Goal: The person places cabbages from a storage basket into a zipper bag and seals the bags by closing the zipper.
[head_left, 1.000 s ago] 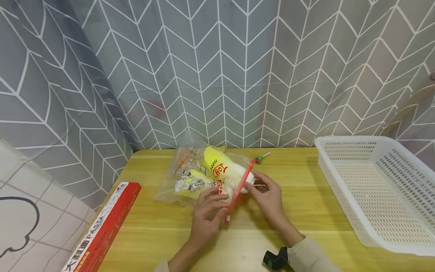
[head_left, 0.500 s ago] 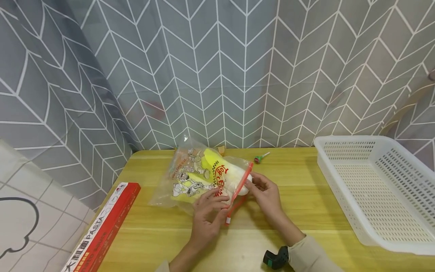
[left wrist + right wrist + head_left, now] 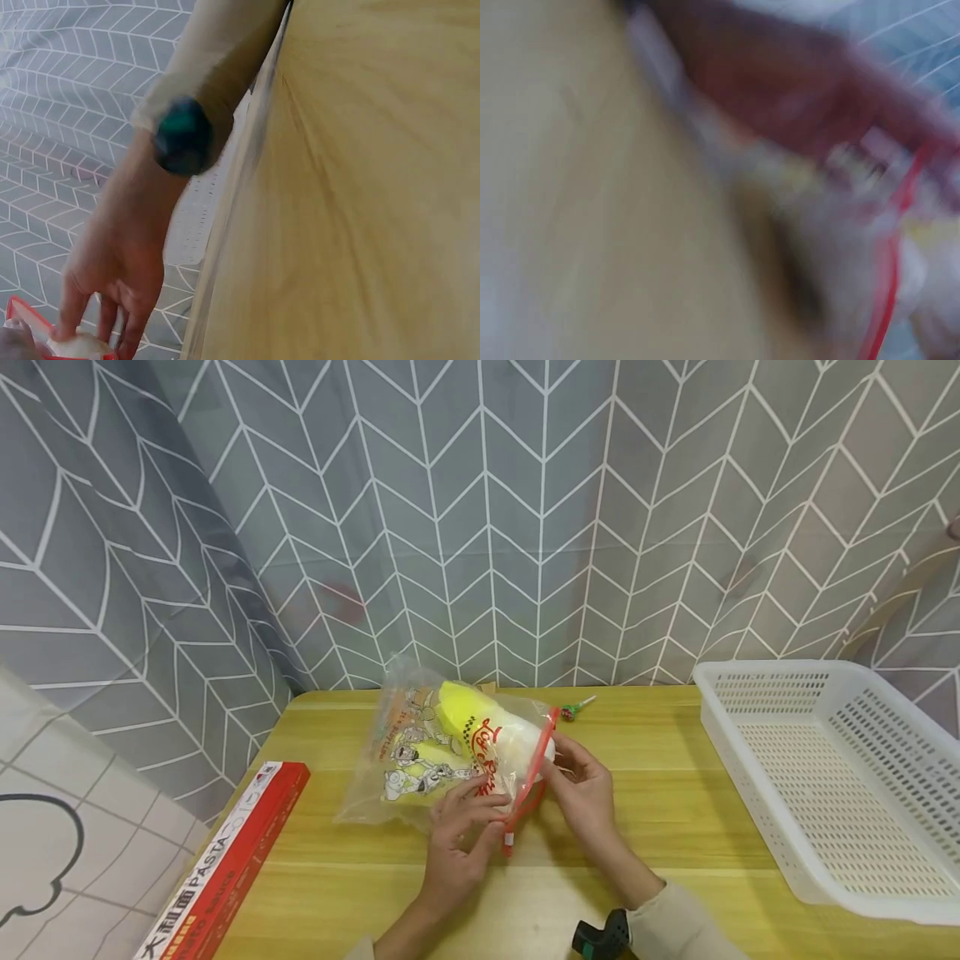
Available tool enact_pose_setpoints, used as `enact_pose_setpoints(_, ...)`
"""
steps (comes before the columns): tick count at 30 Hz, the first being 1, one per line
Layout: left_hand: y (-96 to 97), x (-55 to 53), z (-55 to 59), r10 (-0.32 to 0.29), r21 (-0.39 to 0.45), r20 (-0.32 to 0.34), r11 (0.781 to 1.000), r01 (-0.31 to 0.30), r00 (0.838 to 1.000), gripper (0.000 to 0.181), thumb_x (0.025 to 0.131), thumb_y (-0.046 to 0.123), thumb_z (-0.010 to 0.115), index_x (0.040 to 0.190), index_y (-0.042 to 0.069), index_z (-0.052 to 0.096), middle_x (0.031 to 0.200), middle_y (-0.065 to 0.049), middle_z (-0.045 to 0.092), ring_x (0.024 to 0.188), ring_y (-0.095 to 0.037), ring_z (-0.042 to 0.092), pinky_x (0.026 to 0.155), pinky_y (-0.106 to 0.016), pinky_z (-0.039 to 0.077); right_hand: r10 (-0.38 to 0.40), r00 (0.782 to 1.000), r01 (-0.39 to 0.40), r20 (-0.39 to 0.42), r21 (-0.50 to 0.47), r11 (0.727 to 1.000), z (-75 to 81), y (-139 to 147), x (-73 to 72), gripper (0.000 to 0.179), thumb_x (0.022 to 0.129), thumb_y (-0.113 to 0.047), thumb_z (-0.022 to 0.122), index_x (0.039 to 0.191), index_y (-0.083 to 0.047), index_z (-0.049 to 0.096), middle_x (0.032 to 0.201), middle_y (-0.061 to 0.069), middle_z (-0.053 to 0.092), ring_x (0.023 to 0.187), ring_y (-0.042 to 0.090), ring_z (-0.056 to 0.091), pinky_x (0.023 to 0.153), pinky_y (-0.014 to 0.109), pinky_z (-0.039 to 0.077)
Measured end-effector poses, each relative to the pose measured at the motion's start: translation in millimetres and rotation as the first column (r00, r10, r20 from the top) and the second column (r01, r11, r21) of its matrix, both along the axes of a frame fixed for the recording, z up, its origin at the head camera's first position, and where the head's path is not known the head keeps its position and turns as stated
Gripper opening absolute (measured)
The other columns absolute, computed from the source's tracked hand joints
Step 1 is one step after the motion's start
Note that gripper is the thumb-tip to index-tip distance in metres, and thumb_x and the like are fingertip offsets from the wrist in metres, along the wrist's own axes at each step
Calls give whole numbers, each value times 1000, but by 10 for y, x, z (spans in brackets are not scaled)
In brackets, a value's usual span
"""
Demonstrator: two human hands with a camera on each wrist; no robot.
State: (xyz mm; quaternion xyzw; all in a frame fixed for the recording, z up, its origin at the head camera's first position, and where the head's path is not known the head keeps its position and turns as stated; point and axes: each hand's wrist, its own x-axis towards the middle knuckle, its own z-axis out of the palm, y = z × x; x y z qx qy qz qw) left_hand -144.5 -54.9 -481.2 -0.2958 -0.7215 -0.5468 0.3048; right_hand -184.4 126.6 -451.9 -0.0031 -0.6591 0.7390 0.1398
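Head cam up: I've got a wood-grain table (image 3: 337, 893), grey chevron curtain (image 3: 480, 527) behind, white tile-print cloth (image 3: 112, 827) off left. Red pasta box (image 3: 232, 860) along the table's left edge, white basket (image 3: 761, 802) on the right, lollipop (image 3: 570, 712) nr the curtain. Mid-table, the clear bag (image 3: 378, 768) lies flat-ish w/ yellow-and-white things (image 3: 487, 722) inside; its printed film and the L hand (image 3: 461, 843) block part of my look at them. L hand: fingers resting on film, thumb by the red strip (image 3: 543, 746); can't tell if it's pinching. R hand (image 3: 588, 789): thumb & bent fingers round a white end at the bag mouth; can't tell if film's caught too. Vs. 0.5 s ago: bag's turned a bit, strip's top end now right by the lollipop, black wrist unit (image 3: 602, 935) a touch further left; box & basket haven't budged.

L wrist cam: pale tabletop fills my right side, curtain left, basket partly hidden behind the R forearm. Bottom-left corner, R fingers at the white end, red strip showing nr them.

R wrist cam: v. blurry. Wood left, a hand up top, red strip lower right w/ white & yellow beside it; can't read any grip there.
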Motion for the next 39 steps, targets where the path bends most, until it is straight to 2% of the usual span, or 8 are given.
enact_pose_setpoints(4,5,10,-4,-1,-10,-14,1000,1,1000,23,83,-5,74,94,15,72,110,-6,78,129,-25,58,110,-31,24,16,994,-10,-104,64,998,-108,18,-36,44,87,7,73,130,3,66,107,-11,70,94,5,68,84,18,58)
enact_pose_setpoints(9,19,15,-6,-24,-6,-27,1000,24,999,23,82,-6,75,96,13,73,110,-8,78,128,-27,59,109,-32,26,-33,999,34,-27,37,999,-175,42,-74,40,89,2,74,129,0,67,108,-2,72,93,5,67,78,18,58)
enact_pose_setpoints(13,30,26,-10,-41,-8,-17,999,41,999,23,81,-5,76,96,12,74,110,-8,78,127,-26,59,110,-32,26,-90,994,93,61,-35,995,-170,36,-74,33,88,-1,76,120,3,67,100,-4,71,88,6,68,73,19,59)
enact_pose_setpoints(17,35,39,-10,-55,-5,7,998,55,998,22,82,-4,76,97,12,74,113,-8,77,129,-24,57,109,-31,24,-48,998,50,26,-74,996,-164,26,-51,34,87,1,75,119,7,64,103,1,71,94,6,69,76,20,60)
enact_pose_setpoints(22,37,39,3,-30,-21,10,999,30,1000,21,83,-2,76,98,12,75,115,-7,77,130,-25,56,107,-31,23,108,990,-100,-93,86,991,-228,25,-43,55,89,7,71,141,2,55,135,20,63,116,18,66,87,20,57)
enact_pose_setpoints(26,41,26,2,26,-75,9,997,-26,1000,27,84,1,77,106,15,75,119,-4,76,130,-26,55,104,-30,22,173,980,-150,-100,205,967,-268,34,-50,62,92,4,69,149,-1,47,147,24,54,119,37,64,89,19,55)
enact_pose_setpoints(29,39,22,-9,61,-98,3,993,-61,998,30,84,4,77,112,15,74,121,-3,75,130,-27,55,102,-29,23,160,984,-137,-76,248,959,-290,53,-69,60,92,4,69,148,-1,49,146,23,55,115,40,66,89,19,55)
enact_pose_setpoints(39,22,20,-30,102,-77,9,992,-101,995,25,85,1,75,108,11,73,116,-4,76,128,-30,58,102,-27,24,67,998,-62,-9,284,957,-308,174,-66,42,94,-1,70,134,-2,62,131,18,68,106,20,69,82,17,54)
